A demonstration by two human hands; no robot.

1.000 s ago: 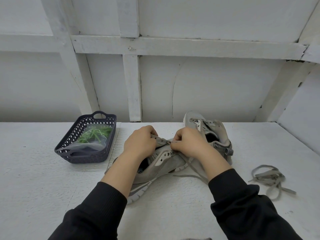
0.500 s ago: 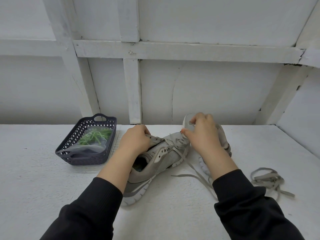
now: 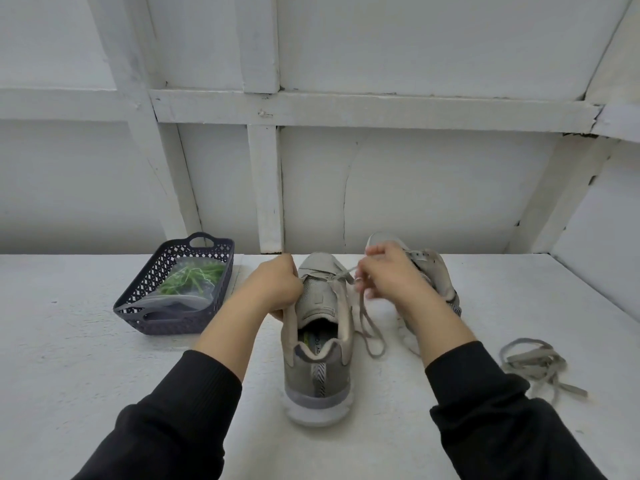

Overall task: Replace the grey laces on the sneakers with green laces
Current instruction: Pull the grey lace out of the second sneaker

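The grey mesh sneaker (image 3: 318, 344) has turned heel-to-camera (insole lettering illegible), left hand (image 3: 277, 289) gripping its side wall, right hand (image 3: 391, 278) pinching its flat grey lace (image 3: 361, 311). Green laces (image 3: 188, 280) lie bagged in the dark perforated plastic basket (image 3: 173, 325), well left, white tabletop (image 3: 69, 358) between.

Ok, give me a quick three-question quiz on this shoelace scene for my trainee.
1. True or false: the green laces sit bagged in the basket.
2. The right hand pinches: A) a grey lace, B) the basket, C) a green lace.
3. Which hand grips the near sneaker by its side?
Key: 1 true; 2 A; 3 the left hand.
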